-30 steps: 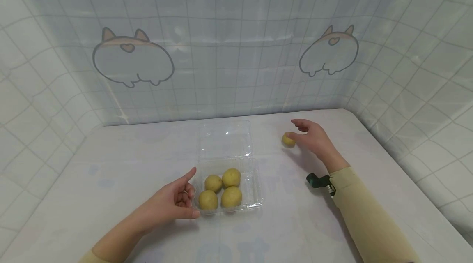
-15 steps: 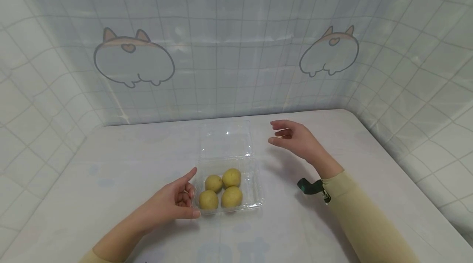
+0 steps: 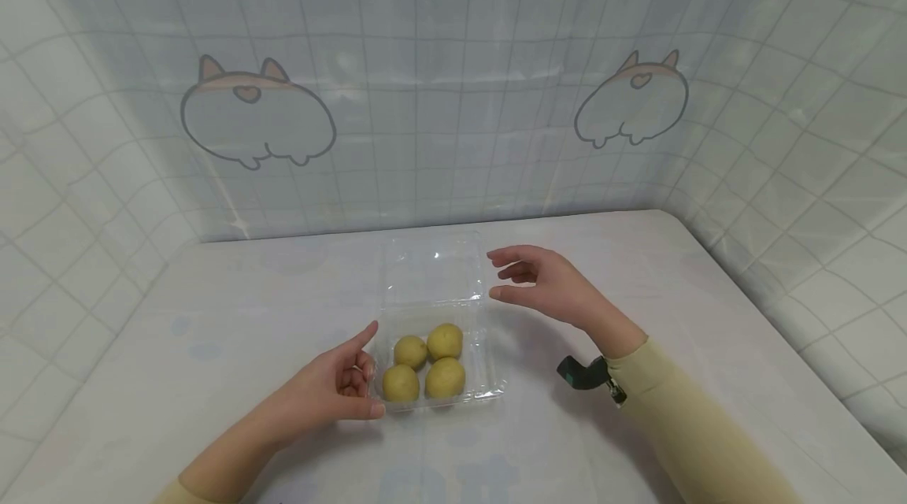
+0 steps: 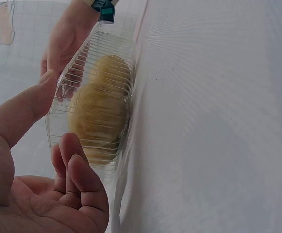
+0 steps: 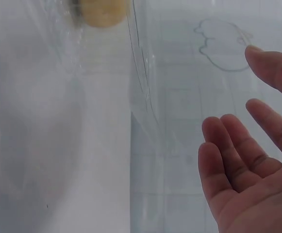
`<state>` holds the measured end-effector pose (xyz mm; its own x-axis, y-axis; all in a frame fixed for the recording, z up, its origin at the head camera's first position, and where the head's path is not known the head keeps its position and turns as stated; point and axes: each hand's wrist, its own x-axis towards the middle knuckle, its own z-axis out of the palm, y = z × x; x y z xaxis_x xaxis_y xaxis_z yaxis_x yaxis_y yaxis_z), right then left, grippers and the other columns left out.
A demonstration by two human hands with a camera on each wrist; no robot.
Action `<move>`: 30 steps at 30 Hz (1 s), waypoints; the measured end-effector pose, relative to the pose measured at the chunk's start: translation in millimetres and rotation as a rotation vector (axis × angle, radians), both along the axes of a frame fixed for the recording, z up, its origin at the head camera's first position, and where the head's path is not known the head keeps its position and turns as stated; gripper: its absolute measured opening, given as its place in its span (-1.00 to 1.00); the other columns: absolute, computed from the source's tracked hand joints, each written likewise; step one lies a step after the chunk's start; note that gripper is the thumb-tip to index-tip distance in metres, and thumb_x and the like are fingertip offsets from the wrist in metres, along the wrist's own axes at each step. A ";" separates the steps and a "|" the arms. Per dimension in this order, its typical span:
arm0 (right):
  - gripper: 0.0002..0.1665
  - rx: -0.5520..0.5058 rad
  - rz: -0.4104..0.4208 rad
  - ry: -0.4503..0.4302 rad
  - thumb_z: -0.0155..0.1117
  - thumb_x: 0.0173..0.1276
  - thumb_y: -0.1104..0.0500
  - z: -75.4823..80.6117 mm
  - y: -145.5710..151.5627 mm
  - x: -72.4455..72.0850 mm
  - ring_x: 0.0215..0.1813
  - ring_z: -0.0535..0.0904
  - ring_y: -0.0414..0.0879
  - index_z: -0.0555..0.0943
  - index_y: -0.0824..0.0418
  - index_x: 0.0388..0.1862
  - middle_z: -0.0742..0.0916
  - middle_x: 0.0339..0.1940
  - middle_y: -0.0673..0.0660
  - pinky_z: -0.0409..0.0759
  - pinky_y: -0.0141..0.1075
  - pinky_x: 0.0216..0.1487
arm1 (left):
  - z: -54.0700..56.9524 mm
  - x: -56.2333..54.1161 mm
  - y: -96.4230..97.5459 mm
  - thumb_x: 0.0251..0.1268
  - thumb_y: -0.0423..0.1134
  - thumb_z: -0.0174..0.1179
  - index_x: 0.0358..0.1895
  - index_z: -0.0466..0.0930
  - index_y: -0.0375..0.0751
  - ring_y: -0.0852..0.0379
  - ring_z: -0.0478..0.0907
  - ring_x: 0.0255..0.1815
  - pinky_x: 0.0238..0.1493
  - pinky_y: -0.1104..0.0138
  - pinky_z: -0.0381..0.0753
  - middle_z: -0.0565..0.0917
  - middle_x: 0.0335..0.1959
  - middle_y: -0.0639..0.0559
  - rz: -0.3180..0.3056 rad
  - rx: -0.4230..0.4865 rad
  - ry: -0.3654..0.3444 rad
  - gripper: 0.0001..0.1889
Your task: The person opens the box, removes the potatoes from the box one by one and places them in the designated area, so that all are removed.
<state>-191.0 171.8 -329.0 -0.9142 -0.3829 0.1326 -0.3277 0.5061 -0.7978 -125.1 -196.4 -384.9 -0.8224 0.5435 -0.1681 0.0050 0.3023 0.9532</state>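
My left hand (image 3: 326, 386) lies at the left side of a clear plastic clamshell box (image 3: 485, 362), its thumb at the near corner and its fingers spread loosely along the wall. In the left wrist view, the fingertips are right at the ribbed side of the box (image 4: 53, 111). Inside the box sit several round yellow potato-like pieces (image 3: 445, 378), grouped toward the left. The box's lid (image 3: 432, 268) lies folded back behind it. To the right of the lid, my right hand (image 3: 546, 283) hovers with bent, parted fingers; nothing shows in its palm (image 5: 257, 194).
A pale patterned cloth (image 3: 234, 362) covers the table. Behind it hangs a grid-printed curtain (image 3: 453, 118), with similar panels on both sides. A dark green strap (image 3: 584, 372) sticks out from the right wrist.
My right hand has moved left and slightly nearer, toward the lid. The small yellow round piece beside it one second ago is now out of sight. The left hand and box stay put.
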 end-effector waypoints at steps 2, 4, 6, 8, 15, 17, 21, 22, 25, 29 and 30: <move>-0.36 -0.015 0.028 -0.006 0.53 0.17 -0.12 -0.9 -3.1 1.9 0.11 0.60 -0.16 0.58 -0.07 0.23 0.63 0.16 -0.02 0.54 -0.18 0.15 | -0.2 -0.2 0.0 0.02 -0.25 0.54 0.62 -0.16 -0.07 0.07 0.45 -0.24 -0.24 0.36 0.56 0.38 -0.16 -0.14 0.005 -0.004 -0.006 0.18; -0.37 -0.024 0.057 -0.011 0.54 0.16 -0.10 -1.9 -6.0 3.4 0.10 0.61 -0.16 0.59 -0.08 0.22 0.64 0.14 -0.04 0.55 -0.18 0.14 | -0.3 -0.2 -0.2 0.02 -0.26 0.54 0.62 -0.16 -0.06 0.08 0.45 -0.25 -0.24 0.35 0.56 0.38 -0.16 -0.14 0.008 -0.002 -0.010 0.18; -0.38 -0.029 0.087 -0.018 0.54 0.17 -0.08 -3.0 -8.8 4.5 0.09 0.61 -0.16 0.59 -0.07 0.21 0.64 0.13 -0.04 0.55 -0.17 0.13 | -0.3 -0.1 -0.2 0.01 -0.26 0.54 0.62 -0.16 -0.06 0.08 0.45 -0.25 -0.25 0.36 0.56 0.38 -0.16 -0.14 0.008 -0.003 -0.009 0.18; -0.39 -0.019 0.114 -0.020 0.53 0.18 -0.06 -4.5 -11.5 5.3 0.09 0.61 -0.17 0.59 -0.06 0.22 0.64 0.13 -0.05 0.56 -0.17 0.13 | 0.0 0.2 -0.1 0.03 -0.28 0.53 0.61 -0.16 -0.08 0.07 0.45 -0.25 -0.25 0.36 0.56 0.37 -0.17 -0.15 0.002 0.005 -0.008 0.18; -0.44 0.009 0.218 -0.026 0.51 0.23 0.09 -8.8 -19.1 8.3 0.06 0.62 -0.18 0.59 0.01 0.22 0.65 0.14 -0.09 0.56 -0.17 0.12 | 2.2 1.4 0.6 0.04 -0.29 0.52 0.61 -0.17 -0.11 0.08 0.44 -0.27 -0.27 0.36 0.56 0.36 -0.19 -0.15 -0.008 0.003 -0.002 0.17; -0.46 0.008 0.254 -0.027 0.49 0.25 0.12 -9.6 -21.4 9.4 0.06 0.62 -0.17 0.59 0.03 0.21 0.64 0.15 -0.07 0.55 -0.22 0.13 | 2.4 1.2 0.7 0.03 -0.28 0.53 0.61 -0.17 -0.10 0.08 0.44 -0.27 -0.27 0.36 0.56 0.37 -0.19 -0.14 -0.003 -0.002 -0.005 0.17; -0.47 -0.005 0.313 -0.040 0.48 0.25 0.19 -10.8 -25.4 11.9 0.07 0.62 -0.13 0.58 0.08 0.21 0.64 0.16 -0.03 0.53 -0.26 0.14 | 2.0 0.4 0.6 0.01 -0.23 0.55 0.62 -0.17 -0.07 0.08 0.44 -0.26 -0.26 0.35 0.57 0.38 -0.17 -0.12 0.012 -0.020 -0.011 0.20; -0.47 -0.009 0.322 -0.044 0.47 0.25 0.21 -11.1 -26.2 12.7 0.07 0.62 -0.12 0.58 0.08 0.21 0.64 0.16 -0.01 0.53 -0.26 0.14 | 1.9 0.3 0.5 0.00 -0.23 0.55 0.62 -0.17 -0.07 0.08 0.44 -0.26 -0.26 0.35 0.57 0.38 -0.17 -0.12 0.015 -0.024 -0.013 0.20; -0.47 -0.006 0.340 -0.063 0.47 0.25 0.21 -12.7 -28.4 13.9 0.07 0.63 -0.12 0.58 0.06 0.21 0.64 0.17 0.01 0.53 -0.27 0.15 | 1.4 -0.2 0.2 0.00 -0.22 0.55 0.62 -0.18 -0.07 0.08 0.44 -0.26 -0.26 0.34 0.57 0.39 -0.17 -0.12 0.017 -0.029 -0.012 0.21; -0.47 0.031 0.371 -0.068 0.48 0.25 0.18 -13.5 -31.1 15.8 0.09 0.63 -0.15 0.58 0.05 0.21 0.64 0.17 0.01 0.51 -0.28 0.16 | 1.2 -0.4 0.0 0.00 -0.22 0.55 0.62 -0.18 -0.07 0.08 0.44 -0.26 -0.26 0.34 0.57 0.38 -0.17 -0.11 0.014 -0.024 -0.012 0.21; -0.47 0.047 0.381 -0.060 0.48 0.26 0.17 -13.2 -31.8 16.4 0.09 0.63 -0.15 0.59 0.06 0.22 0.64 0.17 0.00 0.51 -0.27 0.17 | 1.0 -0.5 0.0 0.00 -0.22 0.55 0.62 -0.18 -0.07 0.09 0.44 -0.26 -0.26 0.34 0.57 0.38 -0.17 -0.11 0.015 -0.023 -0.013 0.21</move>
